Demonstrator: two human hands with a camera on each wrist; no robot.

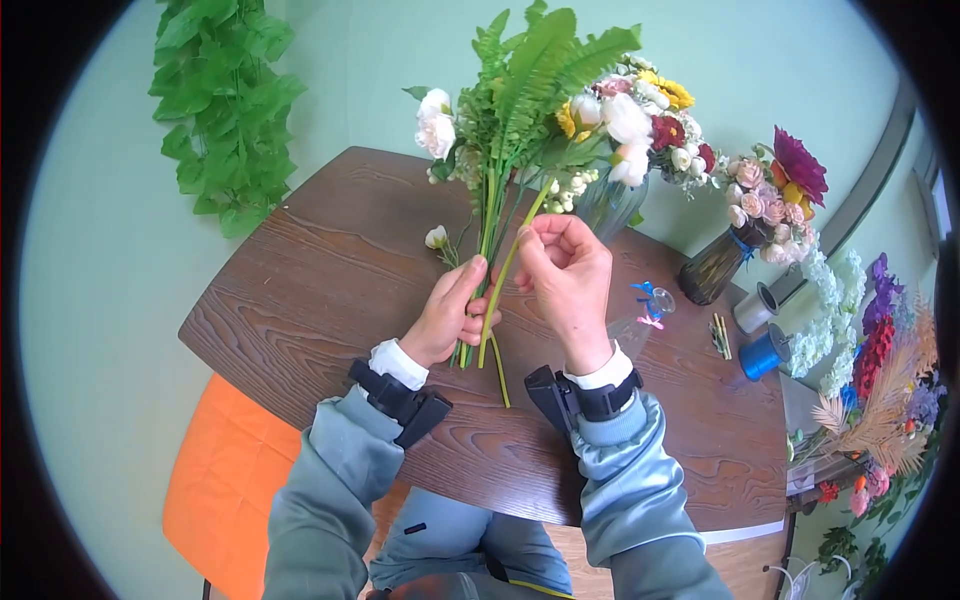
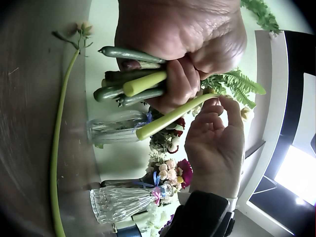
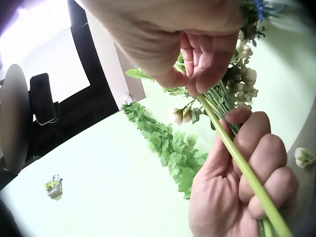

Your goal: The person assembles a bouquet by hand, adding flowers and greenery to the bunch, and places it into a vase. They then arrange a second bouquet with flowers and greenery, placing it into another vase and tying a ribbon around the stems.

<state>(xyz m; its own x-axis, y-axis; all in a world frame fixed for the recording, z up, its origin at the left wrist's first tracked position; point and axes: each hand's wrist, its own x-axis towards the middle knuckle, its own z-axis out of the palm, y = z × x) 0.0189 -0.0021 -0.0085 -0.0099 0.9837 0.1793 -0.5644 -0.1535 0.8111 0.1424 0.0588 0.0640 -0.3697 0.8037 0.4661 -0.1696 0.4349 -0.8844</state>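
Note:
My left hand (image 1: 447, 318) grips a bundle of green stems, held upright over the dark wooden table (image 1: 330, 240). Above the hand spread fern leaves (image 1: 535, 85) and white flowers (image 1: 435, 130). The cut stem ends (image 2: 143, 84) stick out below the fist in the left wrist view. With thumb and fingertips, my right hand (image 1: 572, 285) pinches a thick light-green stem (image 3: 237, 155), slanted across the front of the bundle; its upper end runs in among leaves and white blooms. A single small white flower (image 1: 436, 238) on a long stem lies on the table behind the left hand.
Behind the bundle stands a glass vase (image 1: 608, 205) full of flowers. To its right are a dark vase (image 1: 708, 268) of flowers, a clear vase (image 2: 121, 203) with ribbons, cut stem pieces (image 1: 720, 336) and a blue spool (image 1: 765, 352). An orange chair (image 1: 235, 460) stands at the left.

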